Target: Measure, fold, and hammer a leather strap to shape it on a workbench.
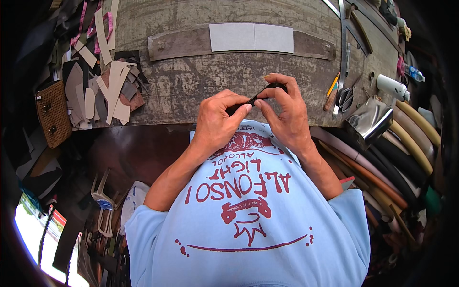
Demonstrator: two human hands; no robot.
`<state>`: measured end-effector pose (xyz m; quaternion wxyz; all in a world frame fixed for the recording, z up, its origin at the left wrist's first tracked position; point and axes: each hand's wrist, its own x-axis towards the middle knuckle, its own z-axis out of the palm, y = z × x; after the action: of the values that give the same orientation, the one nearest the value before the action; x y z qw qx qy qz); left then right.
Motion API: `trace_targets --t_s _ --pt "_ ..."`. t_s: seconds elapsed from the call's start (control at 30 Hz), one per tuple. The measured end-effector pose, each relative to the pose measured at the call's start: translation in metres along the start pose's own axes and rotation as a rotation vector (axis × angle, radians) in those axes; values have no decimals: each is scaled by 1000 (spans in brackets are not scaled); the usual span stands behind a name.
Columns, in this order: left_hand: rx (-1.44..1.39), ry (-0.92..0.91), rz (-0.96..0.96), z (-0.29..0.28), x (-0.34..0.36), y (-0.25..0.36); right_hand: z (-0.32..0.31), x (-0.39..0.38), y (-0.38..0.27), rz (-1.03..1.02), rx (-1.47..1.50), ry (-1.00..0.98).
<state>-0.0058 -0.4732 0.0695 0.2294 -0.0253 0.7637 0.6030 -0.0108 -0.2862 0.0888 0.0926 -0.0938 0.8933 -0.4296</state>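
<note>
Both my hands hold a small black strip (262, 93) just over the near edge of a worn grey workbench (191, 81). My left hand (217, 119) pinches the strip's near end between thumb and fingers. My right hand (284, 110) curls over the far end, with its thumb pressed on the strip. Most of the strip is hidden by my fingers. Farther back on the bench lies a long dark strip (177, 45) with a white rectangular sheet (251, 38) on top of it.
A heap of cut scraps (107, 88) and a woven brown piece (51, 112) lie at the left. Scissors (345, 98), a pencil (333, 84) and a metal ruler (343, 52) sit at the right. Rolls of material (397, 158) stand beside the bench.
</note>
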Motion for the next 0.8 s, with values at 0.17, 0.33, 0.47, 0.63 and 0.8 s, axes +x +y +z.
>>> trace_targets --t_s 0.17,0.33,0.47,0.63,0.8 --pt "-9 30 32 1 0 3 2 -1 -5 63 24 34" --pt "26 52 75 1 0 2 6 -3 -2 69 -1 28" --pt "28 56 73 1 1 2 8 -1 0 24 -46 119" --pt "-61 20 5 -1 0 1 10 -5 0 337 436 204" --pt "-66 8 7 -1 0 11 4 -9 12 654 1012 -100"
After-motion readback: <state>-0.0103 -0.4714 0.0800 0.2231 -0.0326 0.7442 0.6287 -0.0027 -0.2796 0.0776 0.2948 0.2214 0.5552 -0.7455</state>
